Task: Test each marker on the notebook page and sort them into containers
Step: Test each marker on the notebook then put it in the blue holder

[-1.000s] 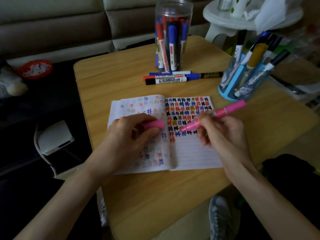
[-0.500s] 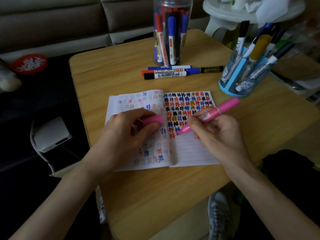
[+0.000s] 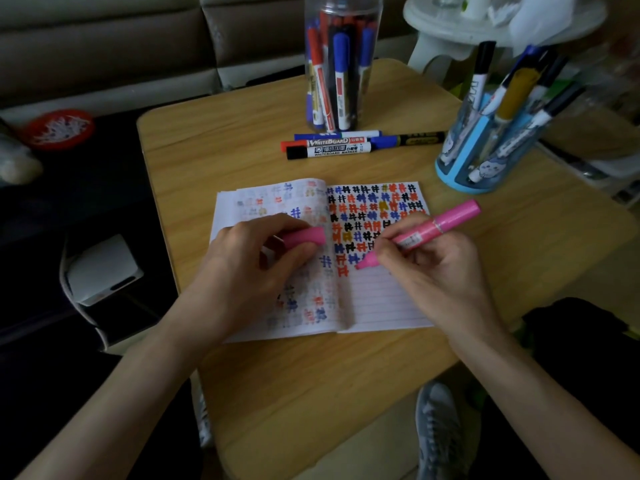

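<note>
**A:** Two hands, one pink marker between them. Which step is this?

**B:** The testing step, I judge. The left hand (image 3: 239,268) rests on the left page of the open, lined paper notebook (image 3: 381,299), its fingers curled round the smooth pink plastic cap (image 3: 306,236).

**A:** And to its right?

**B:** The right hand (image 3: 440,271) pinches the chunky pink plastic marker (image 3: 443,225) like a pen. Its blunt tip is at the right page, just below the rows of coloured hash marks. I cannot tell whether it touches.

**A:** What does the next move call for?

**B:** Probably a short, light stroke on the bare lines under the tip. After that the cap goes back on straight and the marker goes into a container.

**A:** Which containers?

**B:** Well ahead of the cap stands a tall clear plastic jar (image 3: 341,64) of whiteboard markers. A few loose cylindrical markers (image 3: 332,147) lie just in front of it. Ahead of the right hand is a round blue pen holder (image 3: 485,164) with markers leaning out. Everything sits on the pale wood-grain tabletop (image 3: 311,393).

**A:** And the paper?

**B:** It is thin, and ink ghosts through the left page.
</note>
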Demonstrator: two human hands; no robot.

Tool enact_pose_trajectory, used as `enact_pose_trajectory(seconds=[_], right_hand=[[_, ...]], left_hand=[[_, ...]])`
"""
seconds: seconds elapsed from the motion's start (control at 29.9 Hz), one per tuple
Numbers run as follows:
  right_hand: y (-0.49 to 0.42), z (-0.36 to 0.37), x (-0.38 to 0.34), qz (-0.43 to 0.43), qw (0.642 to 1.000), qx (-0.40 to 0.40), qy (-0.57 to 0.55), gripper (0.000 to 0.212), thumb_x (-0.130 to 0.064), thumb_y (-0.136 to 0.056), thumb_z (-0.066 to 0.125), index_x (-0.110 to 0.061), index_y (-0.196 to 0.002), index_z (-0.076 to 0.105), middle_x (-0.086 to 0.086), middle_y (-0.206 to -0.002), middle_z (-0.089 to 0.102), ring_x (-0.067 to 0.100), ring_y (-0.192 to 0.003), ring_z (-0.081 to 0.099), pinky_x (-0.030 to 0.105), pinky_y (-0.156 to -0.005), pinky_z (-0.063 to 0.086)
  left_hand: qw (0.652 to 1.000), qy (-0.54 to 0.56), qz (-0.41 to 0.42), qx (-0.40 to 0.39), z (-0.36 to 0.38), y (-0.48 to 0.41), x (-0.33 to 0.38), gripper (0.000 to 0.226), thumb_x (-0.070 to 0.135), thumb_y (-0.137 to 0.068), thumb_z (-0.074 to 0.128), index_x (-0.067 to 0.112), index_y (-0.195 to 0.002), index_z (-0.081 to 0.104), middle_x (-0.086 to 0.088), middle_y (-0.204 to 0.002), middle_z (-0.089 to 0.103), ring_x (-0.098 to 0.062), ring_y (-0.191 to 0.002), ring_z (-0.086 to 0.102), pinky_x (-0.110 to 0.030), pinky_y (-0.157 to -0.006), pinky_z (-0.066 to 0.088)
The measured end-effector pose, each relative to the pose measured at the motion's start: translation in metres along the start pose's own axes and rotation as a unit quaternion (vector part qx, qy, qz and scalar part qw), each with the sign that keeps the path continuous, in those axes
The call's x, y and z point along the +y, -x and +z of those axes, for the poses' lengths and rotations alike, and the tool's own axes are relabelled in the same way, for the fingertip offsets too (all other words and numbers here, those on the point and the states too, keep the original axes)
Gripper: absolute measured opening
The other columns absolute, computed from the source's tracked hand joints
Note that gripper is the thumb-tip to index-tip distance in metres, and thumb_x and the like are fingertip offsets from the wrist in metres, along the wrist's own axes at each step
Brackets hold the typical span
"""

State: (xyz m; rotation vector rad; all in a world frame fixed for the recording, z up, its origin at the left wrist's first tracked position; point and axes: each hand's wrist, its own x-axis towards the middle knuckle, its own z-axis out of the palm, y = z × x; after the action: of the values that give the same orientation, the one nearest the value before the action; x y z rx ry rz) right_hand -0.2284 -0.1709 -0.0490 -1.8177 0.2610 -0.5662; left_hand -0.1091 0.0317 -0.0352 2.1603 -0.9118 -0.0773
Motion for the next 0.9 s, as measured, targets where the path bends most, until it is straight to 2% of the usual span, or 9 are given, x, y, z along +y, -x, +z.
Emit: enact_pose_trajectory(seconds=[0.07,0.2,0.33,0.4,0.47,0.57,0.74,0.84,0.9], right_hand=[[0.001,-0.0013,-0.0005,0.005,1.0,-0.013,-0.016,0.009,0.0,-0.087,0.074,-0.007,-0.09,0.071,0.001,-0.083,0.075,0.024,-0.08,0.073,0.031,-0.072,0.061],[0.0023,-0.0015,-0.001,-0.009,1.0,-0.029,0.009,0.008,-0.001,-0.086,0.076,-0.008,-0.089,0.073,0.0,-0.081,0.074,0.025,-0.078,0.071,0.034,-0.069,0.06],[0.0011,-0.0028,0.0012,-0.003,1.0,-0.01,0.002,0.009,0.002,-0.087,0.075,-0.006,-0.087,0.071,0.009,-0.079,0.072,0.028,-0.077,0.07,0.038,-0.069,0.059],[0.001,-0.003,0.0008,0.005,1.0,-0.004,-0.018,0.009,0.001,-0.088,0.074,-0.007,-0.087,0.071,0.003,-0.076,0.072,0.022,-0.072,0.069,0.031,-0.064,0.057],[0.0012,-0.0024,0.001,0.011,1.0,-0.014,-0.023,0.006,-0.002,-0.089,0.074,-0.007,-0.089,0.071,-0.001,-0.074,0.071,0.015,-0.069,0.066,0.024,-0.062,0.053],[0.0018,-0.0019,0.0035,0.01,1.0,-0.026,0.009,0.004,-0.008,-0.087,0.075,-0.006,-0.087,0.072,0.0,-0.073,0.071,0.013,-0.066,0.065,0.022,-0.059,0.052],[0.003,-0.0033,0.0017,0.033,0.999,-0.001,-0.022,0.007,-0.004,-0.092,0.071,0.001,-0.087,0.07,-0.006,-0.066,0.068,0.005,-0.062,0.064,0.016,-0.057,0.048],[0.0017,-0.0023,0.0027,0.019,1.0,0.003,0.007,0.006,-0.005,-0.091,0.073,-0.003,-0.086,0.071,0.0,-0.072,0.071,0.02,-0.068,0.068,0.028,-0.06,0.055],[0.0019,-0.001,0.002,0.023,1.0,-0.009,0.017,0.005,-0.005,-0.088,0.075,-0.005,-0.084,0.072,0.004,-0.075,0.072,0.023,-0.072,0.071,0.033,-0.064,0.059]], left_hand=[[1.0,-0.001,0.003,-0.002,-0.0003,-0.0003,0.0001,0.036,0.055,-0.086,0.057,0.034,-0.111,0.072,0.021,-0.091,0.069,0.008,-0.084,0.062,-0.015,-0.069,0.048],[1.0,-0.001,0.002,-0.001,-0.0004,-0.0004,0.0014,0.036,0.055,-0.086,0.057,0.034,-0.111,0.073,0.022,-0.09,0.068,0.008,-0.083,0.062,-0.014,-0.069,0.048],[1.0,0.002,0.004,0.002,-0.0004,-0.0004,0.0032,0.035,0.055,-0.086,0.057,0.034,-0.11,0.072,0.023,-0.091,0.068,0.006,-0.083,0.062,-0.018,-0.07,0.05],[1.0,0.001,0.006,0.002,-0.0009,-0.0005,0.0035,0.035,0.055,-0.087,0.057,0.033,-0.11,0.072,0.021,-0.092,0.069,0.005,-0.084,0.063,-0.021,-0.07,0.051],[1.0,0.002,0.008,0.003,-0.001,-0.0001,0.0038,0.028,0.054,-0.091,0.059,0.037,-0.108,0.072,0.025,-0.09,0.068,0.006,-0.083,0.063,-0.017,-0.069,0.049],[1.0,0.008,0.005,-0.001,-0.0014,0.0005,0.0052,0.011,0.045,-0.093,0.066,0.043,-0.103,0.068,0.033,-0.08,0.064,0.011,-0.08,0.061,-0.01,-0.067,0.045],[1.0,0.009,0.009,-0.005,-0.0017,0.0004,0.0069,0.02,0.047,-0.09,0.064,0.038,-0.107,0.071,0.028,-0.087,0.065,0.009,-0.083,0.062,-0.011,-0.068,0.047],[1.0,0.017,0.013,-0.002,-0.0014,0.0005,0.0064,0.034,0.06,-0.088,0.058,0.036,-0.108,0.071,0.025,-0.088,0.067,0.006,-0.083,0.063,-0.012,-0.068,0.048],[1.0,0.019,0.014,0.001,-0.0005,0.0005,0.0062,0.033,0.058,-0.092,0.062,0.033,-0.111,0.072,0.019,-0.092,0.07,0.0,-0.082,0.064,-0.019,-0.069,0.051]])
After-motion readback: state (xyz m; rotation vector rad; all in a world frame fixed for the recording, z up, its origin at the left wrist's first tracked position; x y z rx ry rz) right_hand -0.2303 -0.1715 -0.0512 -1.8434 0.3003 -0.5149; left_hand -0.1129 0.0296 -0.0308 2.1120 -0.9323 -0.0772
